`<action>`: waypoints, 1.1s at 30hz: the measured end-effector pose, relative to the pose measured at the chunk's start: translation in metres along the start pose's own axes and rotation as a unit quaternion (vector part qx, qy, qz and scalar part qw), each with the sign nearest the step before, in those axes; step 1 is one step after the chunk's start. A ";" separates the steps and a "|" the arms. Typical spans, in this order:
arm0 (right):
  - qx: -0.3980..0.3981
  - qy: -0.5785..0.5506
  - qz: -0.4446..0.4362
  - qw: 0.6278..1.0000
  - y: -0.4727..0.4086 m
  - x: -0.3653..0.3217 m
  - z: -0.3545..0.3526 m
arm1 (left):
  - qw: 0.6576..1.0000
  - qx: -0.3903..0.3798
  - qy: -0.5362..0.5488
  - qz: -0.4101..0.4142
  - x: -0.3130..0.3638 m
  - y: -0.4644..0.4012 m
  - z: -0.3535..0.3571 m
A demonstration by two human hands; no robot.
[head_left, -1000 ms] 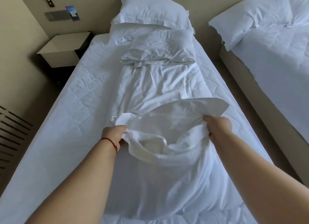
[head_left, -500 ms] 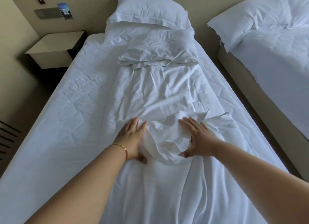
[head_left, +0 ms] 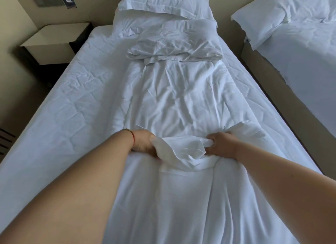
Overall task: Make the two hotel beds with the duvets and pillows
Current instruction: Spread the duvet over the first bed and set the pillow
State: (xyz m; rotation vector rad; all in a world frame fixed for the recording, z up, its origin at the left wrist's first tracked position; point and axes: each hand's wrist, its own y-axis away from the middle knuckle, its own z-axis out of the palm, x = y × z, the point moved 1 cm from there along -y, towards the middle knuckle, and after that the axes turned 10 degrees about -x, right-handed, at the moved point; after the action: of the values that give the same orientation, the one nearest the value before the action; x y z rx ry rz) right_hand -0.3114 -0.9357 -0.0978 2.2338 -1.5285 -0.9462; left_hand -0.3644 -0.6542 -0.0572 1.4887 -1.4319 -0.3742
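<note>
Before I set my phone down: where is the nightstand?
In the head view, the nightstand stands upper left against the wall, beside the near bed's head end.

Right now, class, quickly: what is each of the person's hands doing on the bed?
Left hand: closed, gripping the bunched white duvet cover fabric.
Right hand: closed, gripping the same fabric.
</note>
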 end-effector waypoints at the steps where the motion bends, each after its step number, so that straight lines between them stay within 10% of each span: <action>1: -0.005 -0.022 -0.007 1.000 0.001 -0.001 -0.004 | 0.997 -0.042 0.069 0.015 -0.002 0.009 -0.007; 5: -0.010 -0.099 0.010 0.995 0.008 0.005 -0.008 | 0.926 -0.136 0.317 0.154 -0.003 0.047 -0.021; 11: 0.001 -0.133 0.044 0.990 0.011 -0.002 -0.005 | 0.970 0.082 -0.200 0.109 0.065 0.028 0.061; 14: -0.025 -0.277 -0.086 0.957 0.037 -0.014 -0.020 | 0.975 0.140 -0.165 0.054 0.055 -0.001 0.066; 17: -0.046 -0.015 -0.132 0.990 0.046 -0.036 -0.026 | 0.973 0.169 -0.157 0.026 0.044 -0.019 0.054; 25: -0.033 0.110 -0.016 0.993 0.002 -0.034 -0.008 | 0.966 0.220 -0.138 0.011 0.022 -0.043 0.038; 33: -0.048 -0.006 -0.003 0.999 0.019 -0.039 -0.008 | 0.977 0.199 -0.069 0.013 0.025 -0.027 0.046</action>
State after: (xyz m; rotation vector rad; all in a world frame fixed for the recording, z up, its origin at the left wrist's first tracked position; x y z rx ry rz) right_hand -0.3291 -0.9090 -0.0673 2.1709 -1.4500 -1.0154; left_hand -0.3785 -0.7019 -0.0900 1.7875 -1.7076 -0.1826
